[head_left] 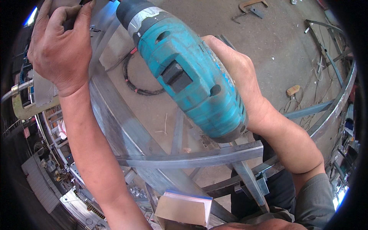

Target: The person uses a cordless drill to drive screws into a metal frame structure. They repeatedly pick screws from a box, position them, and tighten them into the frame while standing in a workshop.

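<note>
A teal cordless drill (184, 76) with a black chuck fills the middle, its front end pointing to the upper left. My right hand (234, 65) is wrapped round its grip, which the drill body mostly hides. At the upper left my left hand (63, 53) has its fingers bent together near the top edge. They close at a small dark piece that is cut off by the frame, close to the drill's front. Beneath both hands runs a grey steel frame (122, 119) of square tubes. A short tube (203, 155) crosses it below the drill.
An open cardboard box (182, 211) stands at the bottom, near my body. A black cable with red marks (128, 76) lies coiled on the floor. Farther off are a rusty C-clamp (251, 5) and a yellow block with a cord (293, 91). Shelves with parts (57, 168) line the left.
</note>
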### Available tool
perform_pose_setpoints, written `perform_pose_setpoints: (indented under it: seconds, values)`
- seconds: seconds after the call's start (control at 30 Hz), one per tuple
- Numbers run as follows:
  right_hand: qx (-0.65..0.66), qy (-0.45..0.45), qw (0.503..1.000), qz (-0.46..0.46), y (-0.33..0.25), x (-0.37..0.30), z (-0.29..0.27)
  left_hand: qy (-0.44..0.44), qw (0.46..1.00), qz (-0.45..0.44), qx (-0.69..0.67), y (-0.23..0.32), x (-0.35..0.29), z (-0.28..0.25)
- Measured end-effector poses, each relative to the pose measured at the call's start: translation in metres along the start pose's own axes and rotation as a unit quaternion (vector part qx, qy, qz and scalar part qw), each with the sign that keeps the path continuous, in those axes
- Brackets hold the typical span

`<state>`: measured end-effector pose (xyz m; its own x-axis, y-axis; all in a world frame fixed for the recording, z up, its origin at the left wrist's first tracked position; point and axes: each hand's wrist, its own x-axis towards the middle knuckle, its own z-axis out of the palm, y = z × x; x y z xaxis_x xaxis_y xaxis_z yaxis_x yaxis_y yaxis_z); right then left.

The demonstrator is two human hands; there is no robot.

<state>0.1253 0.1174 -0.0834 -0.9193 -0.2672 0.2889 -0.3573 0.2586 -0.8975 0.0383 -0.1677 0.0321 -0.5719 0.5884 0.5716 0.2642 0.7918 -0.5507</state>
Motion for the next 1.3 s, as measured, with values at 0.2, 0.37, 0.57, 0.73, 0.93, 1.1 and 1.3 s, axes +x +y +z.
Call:
perform_pose_setpoints:
  seconds: [0.2, 0.37, 0.57, 0.73, 0.93, 1.1, 1.3]
  values:
    - [0.008, 0.005, 1.000, -0.010, 0.002, -0.001, 0.001, 0.009, 1.000, 0.004, -0.004, 0.004, 0.002, -0.001]
    - [0.017, 0.004, 1.000, -0.017, 0.003, 0.001, 0.001, 0.009, 1.000, -0.008, -0.021, 0.003, 0.001, -0.001]
    - [-0.004, -0.045, 0.999, 0.002, 0.003, 0.001, -0.006, 0.025, 0.999, 0.009, -0.037, 0.004, 0.004, -0.001]
    - [-0.004, -0.033, 0.999, -0.006, 0.002, 0.000, -0.004, -0.013, 0.999, -0.039, -0.025, 0.014, 0.007, -0.006]
    - [0.005, -0.040, 0.999, -0.023, 0.004, 0.003, -0.005, 0.046, 0.998, 0.007, -0.032, 0.004, 0.000, 0.004]
    - [0.015, -0.012, 1.000, -0.003, 0.001, 0.002, -0.001, 0.013, 0.999, -0.033, -0.026, 0.006, 0.001, 0.000]
    - [0.008, -0.014, 1.000, -0.005, 0.000, 0.002, -0.001, -0.010, 0.952, -0.261, -0.161, 0.063, 0.031, -0.029]
